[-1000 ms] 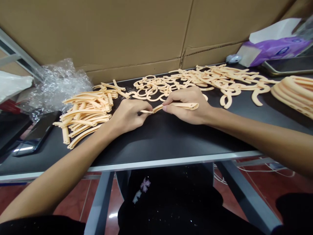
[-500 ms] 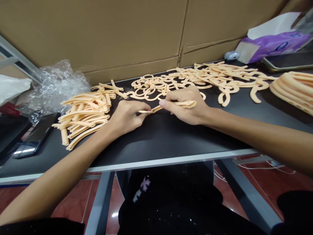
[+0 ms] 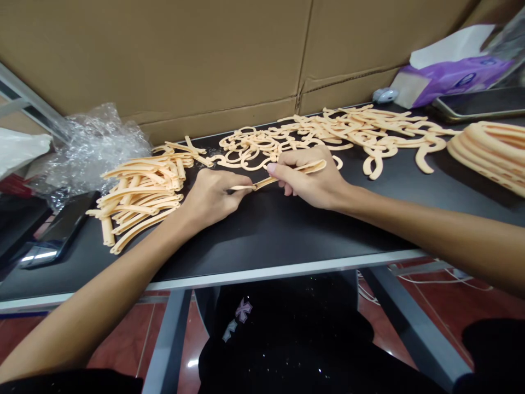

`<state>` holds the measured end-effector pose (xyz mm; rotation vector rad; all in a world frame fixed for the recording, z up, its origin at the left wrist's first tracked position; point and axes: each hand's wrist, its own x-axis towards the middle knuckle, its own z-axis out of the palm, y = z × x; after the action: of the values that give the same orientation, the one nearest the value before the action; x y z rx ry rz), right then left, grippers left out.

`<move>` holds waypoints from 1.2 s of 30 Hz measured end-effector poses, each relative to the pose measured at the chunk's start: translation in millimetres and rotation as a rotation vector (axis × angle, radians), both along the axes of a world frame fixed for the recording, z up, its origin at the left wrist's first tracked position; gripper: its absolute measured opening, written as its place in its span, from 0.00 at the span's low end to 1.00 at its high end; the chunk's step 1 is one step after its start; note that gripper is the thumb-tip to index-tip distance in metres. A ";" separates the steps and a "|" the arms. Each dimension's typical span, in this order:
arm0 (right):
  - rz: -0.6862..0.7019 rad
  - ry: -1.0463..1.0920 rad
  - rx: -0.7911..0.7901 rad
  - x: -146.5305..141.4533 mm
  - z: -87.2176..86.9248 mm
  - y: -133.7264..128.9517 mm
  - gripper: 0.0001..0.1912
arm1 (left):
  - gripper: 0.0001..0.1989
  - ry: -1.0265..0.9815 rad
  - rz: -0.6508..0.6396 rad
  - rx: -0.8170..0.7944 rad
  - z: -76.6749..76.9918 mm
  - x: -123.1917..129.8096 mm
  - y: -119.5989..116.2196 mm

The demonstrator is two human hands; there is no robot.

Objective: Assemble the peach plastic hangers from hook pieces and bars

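My left hand (image 3: 219,197) pinches a small peach-coloured piece (image 3: 240,187) whose tip pokes out between the fingers. In my right hand (image 3: 309,178) is a long peach-coloured strip (image 3: 314,166), slanting down to the left until its end meets the left fingertips. Left of my left hand lies a pile of straight peach strips (image 3: 139,191). Behind both hands, curved peach pieces (image 3: 254,145) are spread in a tangled heap that reaches to the right.
Stacked peach frames (image 3: 492,153) stand at the right, near a purple tissue pack (image 3: 463,82) and a dark tray (image 3: 484,103). Crumpled clear plastic (image 3: 98,145) and a dark phone (image 3: 59,232) are at the left. Cardboard (image 3: 205,60) walls the back.
My right fingers have shifted slightly on the strip, with more of its lower part showing and its right end tilted up. My left hand holds nearly the same place.
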<state>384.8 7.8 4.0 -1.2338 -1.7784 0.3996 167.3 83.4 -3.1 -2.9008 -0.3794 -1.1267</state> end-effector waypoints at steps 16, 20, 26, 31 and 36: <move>-0.037 -0.076 0.026 -6.5 1.6 -6.3 0.21 | 0.08 0.012 0.033 0.004 0.7 -0.2 -2.4; -0.053 -0.095 0.049 -7.5 1.7 -8.2 0.22 | 0.08 0.023 0.057 0.002 0.4 -0.2 -3.4; -0.043 -0.086 0.042 -9.5 1.3 -9.9 0.22 | 0.07 0.017 0.090 -0.009 0.2 -0.1 -4.6; 0.016 -0.150 0.121 -13.3 -1.7 -11.4 0.22 | 0.08 0.006 0.089 -0.019 -0.1 -0.2 -3.3; 0.003 -0.139 0.122 -12.6 -2.4 -9.2 0.22 | 0.07 0.003 0.078 -0.032 1.4 0.5 -2.6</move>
<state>372.3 -1.4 1.7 -1.1978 -1.8932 0.2074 167.8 80.9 -1.7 -2.8862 -0.5105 -1.1151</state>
